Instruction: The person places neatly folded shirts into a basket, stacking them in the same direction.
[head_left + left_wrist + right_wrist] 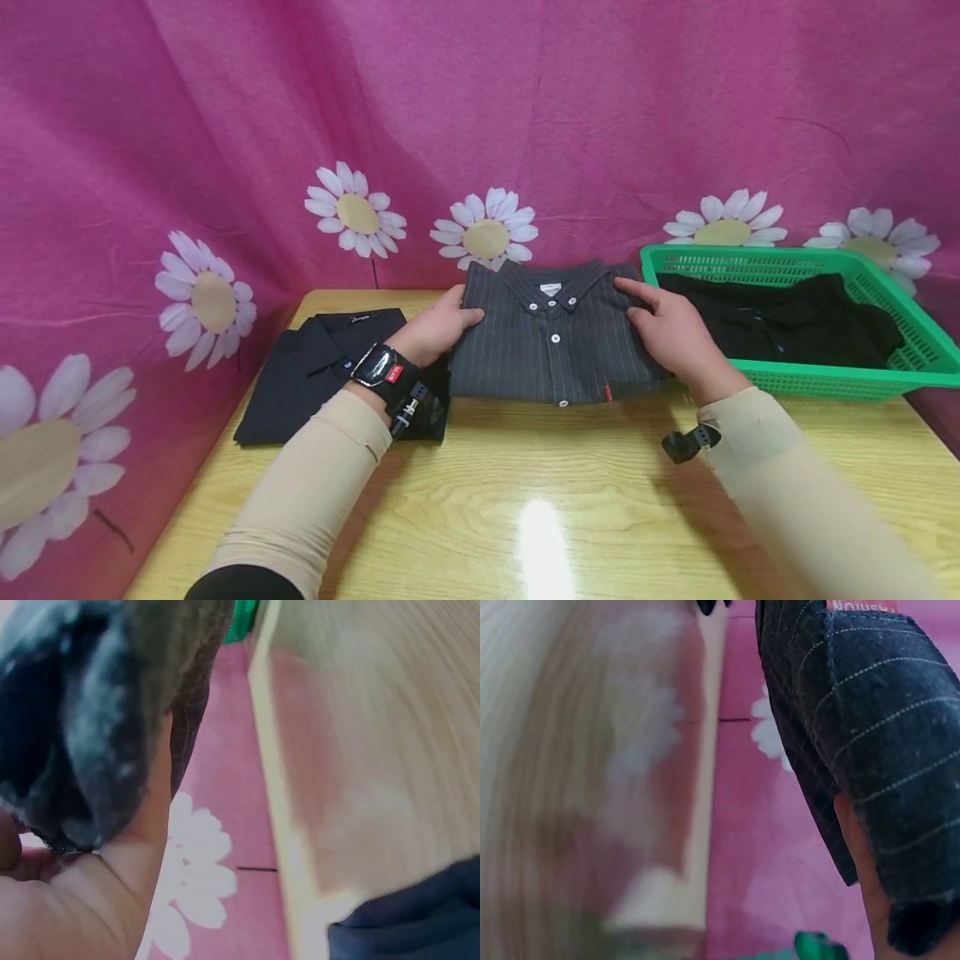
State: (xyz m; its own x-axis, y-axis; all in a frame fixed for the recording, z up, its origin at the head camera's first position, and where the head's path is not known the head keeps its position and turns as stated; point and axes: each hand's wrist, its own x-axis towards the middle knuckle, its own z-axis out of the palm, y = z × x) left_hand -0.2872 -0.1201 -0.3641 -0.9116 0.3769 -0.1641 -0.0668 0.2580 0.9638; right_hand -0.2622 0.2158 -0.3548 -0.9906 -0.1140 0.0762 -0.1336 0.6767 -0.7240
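Observation:
A folded dark grey pinstriped shirt [517, 354], with a buttoned collar, white buttons and a small red tag, is held between the two hands above the table. My left hand [437, 327] grips its left edge, thumb on top and fingers underneath. The left wrist view shows the thick folded edge lying in that hand. At the opposite edge my right hand [678, 335] holds the shirt, with thumb and index finger on its upper face. In the right wrist view, part of that hand shows beneath the striped cloth [900, 757].
A folded black shirt [285, 392] lies on the wooden table [465, 517] at left, partly behind the left wrist. At right, a green plastic basket [825, 379] holds black clothing [795, 321]. A pink flowered curtain [570, 125] hangs behind the table.

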